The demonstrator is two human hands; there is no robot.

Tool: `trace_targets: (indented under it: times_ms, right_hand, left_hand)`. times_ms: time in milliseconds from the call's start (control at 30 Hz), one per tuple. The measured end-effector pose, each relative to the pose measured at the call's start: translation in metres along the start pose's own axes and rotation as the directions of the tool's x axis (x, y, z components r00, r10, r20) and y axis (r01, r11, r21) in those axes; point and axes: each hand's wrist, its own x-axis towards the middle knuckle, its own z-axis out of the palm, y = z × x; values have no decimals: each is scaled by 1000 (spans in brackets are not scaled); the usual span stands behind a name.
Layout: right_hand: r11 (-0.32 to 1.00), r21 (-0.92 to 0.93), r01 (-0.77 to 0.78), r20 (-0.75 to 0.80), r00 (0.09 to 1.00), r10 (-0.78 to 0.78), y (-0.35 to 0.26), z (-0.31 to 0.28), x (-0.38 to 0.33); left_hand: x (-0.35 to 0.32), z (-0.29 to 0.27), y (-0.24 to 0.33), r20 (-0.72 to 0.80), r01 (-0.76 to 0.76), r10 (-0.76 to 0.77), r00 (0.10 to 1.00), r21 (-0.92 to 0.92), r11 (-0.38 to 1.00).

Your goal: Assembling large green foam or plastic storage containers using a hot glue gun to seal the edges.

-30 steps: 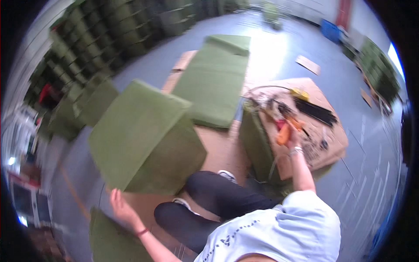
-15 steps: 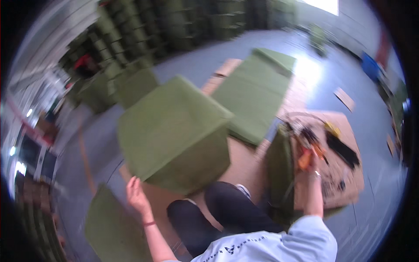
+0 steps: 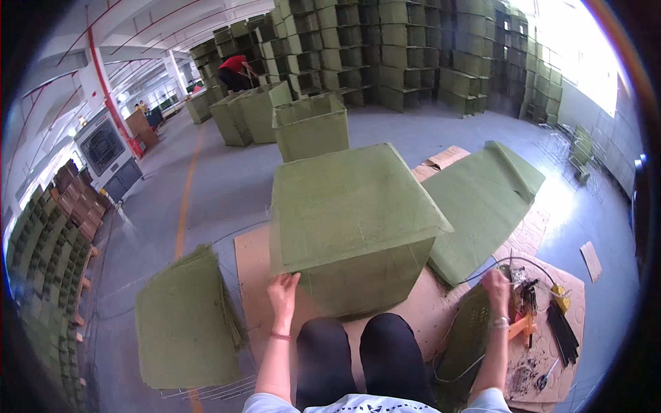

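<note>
A large olive-green box [image 3: 358, 206], covered in fabric-like sheet, stands in front of my knees. At its near left corner my left hand [image 3: 281, 296] pinches the lower edge of the top panel. To the right, my right hand [image 3: 497, 289] hovers by a cardboard-topped green stand [image 3: 468, 337], its fingers curled and slightly blurred; whether something small is in them is hidden. A tool with orange handles [image 3: 523, 330] lies on the cardboard just beside that hand, apart from the fingers. Black strips [image 3: 563, 334] and a yellow item [image 3: 561, 297] lie there too.
Flat green panels [image 3: 186, 320] are stacked at left; another green sheet [image 3: 482, 206] lies on cardboard at right. An open green box [image 3: 311, 127] stands behind the large one. Tall stacks of green boxes [image 3: 406, 62] line the back. A person in red [image 3: 236, 72] bends among boxes.
My right hand has left the orange-handled tool, which now lies on the cardboard. My left hand has closed on the box edge. The view has turned and tilted up.
</note>
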Motion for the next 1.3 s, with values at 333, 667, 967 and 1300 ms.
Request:
trace_targets:
  times_ms: [333, 667, 967, 1300]
  right_hand:
    - [928, 215, -305, 275, 931, 242, 8, 214, 29]
    - [764, 518, -384, 345, 911, 224, -105, 191, -19]
    - [745, 608, -274, 246, 957, 151, -134, 201, -22]
    - [795, 580, -178, 217, 974, 60, -134, 200, -14]
  left_hand:
    - [17, -20, -15, -71, -128, 145, 987, 208, 970]
    - [-9, -28, 35, 85, 374, -364, 927, -218, 901]
    - [-31, 118, 96, 746, 722, -318, 585, -301, 624]
    - [-42, 173, 106, 664, 745, -402, 631, -373, 552]
